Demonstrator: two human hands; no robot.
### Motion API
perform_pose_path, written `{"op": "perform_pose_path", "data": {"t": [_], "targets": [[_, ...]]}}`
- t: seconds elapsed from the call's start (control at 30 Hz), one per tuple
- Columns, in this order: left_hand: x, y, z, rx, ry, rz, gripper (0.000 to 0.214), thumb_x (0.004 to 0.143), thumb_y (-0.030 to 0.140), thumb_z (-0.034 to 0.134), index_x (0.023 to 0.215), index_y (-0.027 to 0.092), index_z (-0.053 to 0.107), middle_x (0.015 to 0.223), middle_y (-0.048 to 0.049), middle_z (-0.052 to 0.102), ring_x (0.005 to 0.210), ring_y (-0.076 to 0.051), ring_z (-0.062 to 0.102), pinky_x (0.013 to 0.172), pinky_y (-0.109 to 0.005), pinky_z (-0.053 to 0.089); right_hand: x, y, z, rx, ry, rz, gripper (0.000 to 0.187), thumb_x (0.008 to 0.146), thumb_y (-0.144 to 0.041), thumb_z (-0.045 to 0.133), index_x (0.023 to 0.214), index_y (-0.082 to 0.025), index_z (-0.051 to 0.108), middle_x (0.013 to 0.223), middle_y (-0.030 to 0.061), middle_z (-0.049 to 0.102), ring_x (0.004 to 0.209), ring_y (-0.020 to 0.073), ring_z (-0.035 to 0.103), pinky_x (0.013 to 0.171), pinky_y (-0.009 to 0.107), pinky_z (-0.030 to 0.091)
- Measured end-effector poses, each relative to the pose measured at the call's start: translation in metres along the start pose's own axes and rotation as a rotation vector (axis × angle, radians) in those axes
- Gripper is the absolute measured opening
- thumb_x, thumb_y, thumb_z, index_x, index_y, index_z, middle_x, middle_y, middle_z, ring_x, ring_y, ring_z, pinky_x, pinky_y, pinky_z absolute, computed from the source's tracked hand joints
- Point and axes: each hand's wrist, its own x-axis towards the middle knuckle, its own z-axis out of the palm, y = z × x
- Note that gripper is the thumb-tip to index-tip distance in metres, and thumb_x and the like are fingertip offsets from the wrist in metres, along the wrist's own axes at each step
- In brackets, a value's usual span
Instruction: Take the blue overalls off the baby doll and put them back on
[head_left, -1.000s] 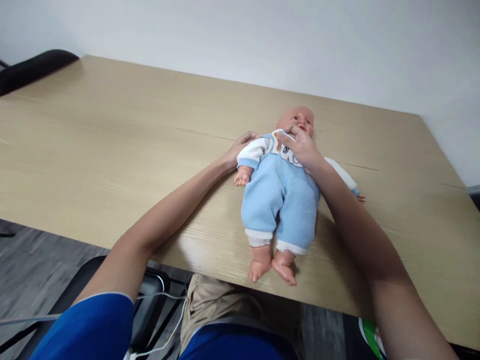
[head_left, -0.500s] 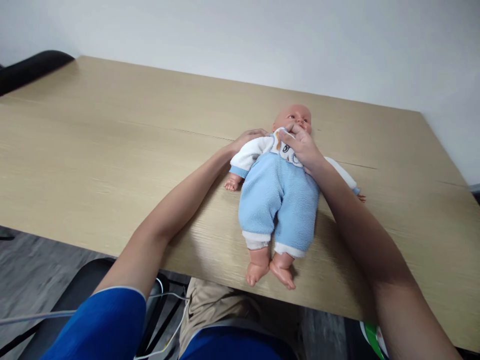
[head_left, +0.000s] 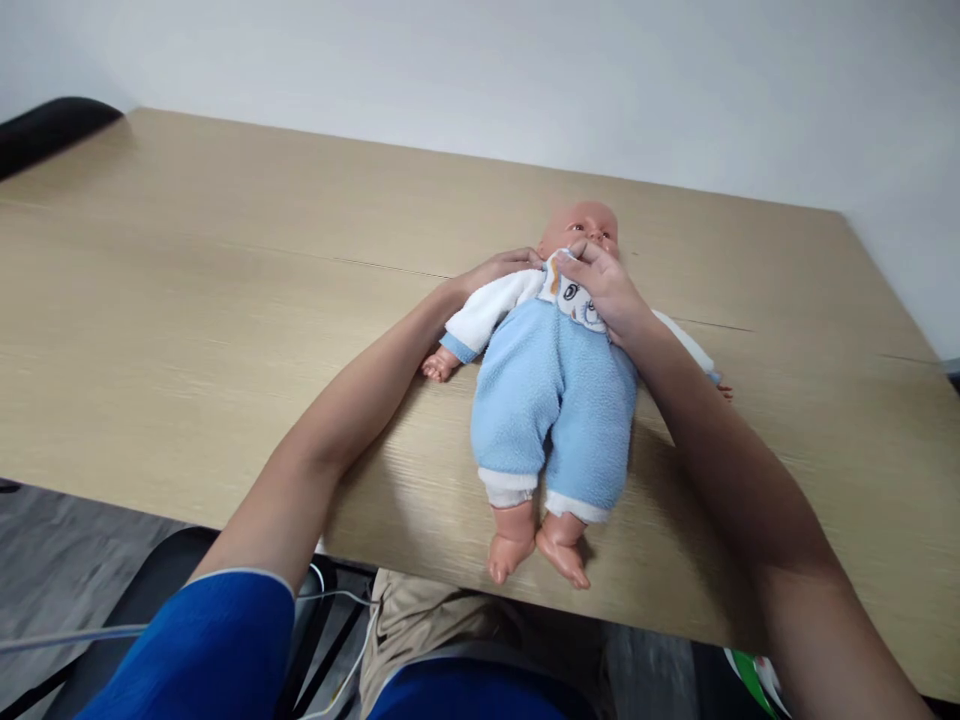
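Note:
A baby doll in a light blue and white fleece suit lies on its back on the wooden table, feet over the near edge. My left hand rests at the doll's shoulder, fingers closed on the suit's collar beside the neck. My right hand lies on the doll's chest, pinching the collar under the chin. The doll's far arm is partly hidden behind my right forearm.
A white wall runs along the table's far edge. A black chair back shows at the far left corner. Below the near edge are my lap, another black chair with white cables, and a green and white object.
The doll's near arm has swung outward to the left. My left hand has slid along the shoulder to the collar. The right hand stays at the neckline.

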Motion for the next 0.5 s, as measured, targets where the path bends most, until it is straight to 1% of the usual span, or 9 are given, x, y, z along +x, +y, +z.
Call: {"op": "perform_pose_path", "data": {"t": [0.03,0.1,0.2,0.23,0.3,0.33,0.4,0.47,0.5], "targets": [[-0.003,0.004,-0.003,0.004,-0.052,-0.032,0.023,0.1,0.038,0.096,0.09,0.024,0.08,0.101,-0.0038,0.084,0.106,-0.024,0.077,0.124,-0.046,0.059,-0.001,-0.001,-0.002,-0.011,0.001,0.0,0.072,0.092,-0.098,0.083,0.099,-0.033,0.053,0.109,0.0061,0.079,0.117,0.0321,0.08,0.102,0.049,0.071],[-0.01,0.011,-0.008,0.005,-0.062,-0.059,0.022,0.102,0.039,0.094,0.096,0.024,0.081,0.104,-0.0043,0.083,0.106,-0.024,0.076,0.121,-0.047,0.061,-0.003,-0.007,-0.01,-0.07,-0.02,0.024,0.066,0.096,-0.093,0.085,0.1,-0.032,0.059,0.104,0.0053,0.079,0.108,0.0316,0.079,0.098,0.049,0.07],[-0.023,0.024,-0.013,0.081,-0.053,-0.101,0.016,0.091,0.032,0.093,0.1,0.022,0.085,0.107,-0.0068,0.084,0.103,-0.027,0.076,0.106,-0.045,0.062,-0.011,-0.023,-0.035,-0.288,-0.083,0.072,0.054,0.105,-0.082,0.084,0.102,-0.03,0.07,0.096,0.0062,0.08,0.095,0.0308,0.076,0.093,0.05,0.069],[-0.027,0.029,-0.014,0.136,-0.047,-0.116,0.017,0.087,0.029,0.093,0.1,0.021,0.086,0.107,-0.0077,0.084,0.102,-0.028,0.075,0.103,-0.044,0.061,-0.015,-0.029,-0.044,-0.384,-0.097,0.082,0.052,0.106,-0.08,0.083,0.101,-0.029,0.073,0.097,0.0071,0.082,0.095,0.0312,0.076,0.094,0.051,0.068],[-0.033,0.039,-0.016,0.271,-0.006,-0.116,0.017,0.085,0.025,0.093,0.1,0.02,0.086,0.103,-0.009,0.082,0.101,-0.029,0.073,0.106,-0.045,0.058,-0.025,-0.037,-0.06,-0.56,-0.106,0.099,0.048,0.107,-0.075,0.082,0.099,-0.028,0.079,0.103,0.009,0.086,0.1,0.0338,0.079,0.099,0.053,0.067],[-0.035,0.045,-0.015,0.343,0.038,-0.093,0.018,0.085,0.025,0.094,0.1,0.02,0.085,0.103,-0.0096,0.081,0.102,-0.03,0.072,0.11,-0.047,0.057,-0.032,-0.039,-0.067,-0.623,-0.098,0.101,0.047,0.108,-0.075,0.081,0.099,-0.028,0.081,0.107,0.0095,0.087,0.103,0.0354,0.08,0.101,0.054,0.066],[-0.039,0.056,-0.01,0.47,0.155,0.007,0.019,0.088,0.025,0.094,0.1,0.02,0.08,0.108,-0.0118,0.078,0.108,-0.033,0.07,0.12,-0.052,0.053,-0.049,-0.037,-0.076,-0.686,-0.044,0.083,0.047,0.109,-0.075,0.075,0.102,-0.029,0.084,0.111,0.0106,0.089,0.107,0.0378,0.081,0.103,0.056,0.066],[-0.041,0.067,0.004,0.537,0.24,0.153,0.019,0.092,0.025,0.09,0.103,0.021,0.075,0.116,-0.0138,0.076,0.119,-0.038,0.069,0.13,-0.058,0.048,-0.072,-0.029,-0.083,-0.709,0.037,0.039,0.046,0.108,-0.074,0.073,0.106,-0.029,0.083,0.109,0.0123,0.088,0.104,0.0399,0.081,0.102,0.06,0.066],[-0.042,0.072,0.015,0.54,0.243,0.222,0.018,0.094,0.024,0.087,0.105,0.022,0.073,0.119,-0.0142,0.075,0.125,-0.04,0.069,0.134,-0.06,0.045,-0.085,-0.022,-0.087,-0.726,0.071,0.011,0.043,0.106,-0.072,0.075,0.107,-0.03,0.082,0.109,0.0133,0.087,0.103,0.0417,0.08,0.102,0.064,0.066]]}}
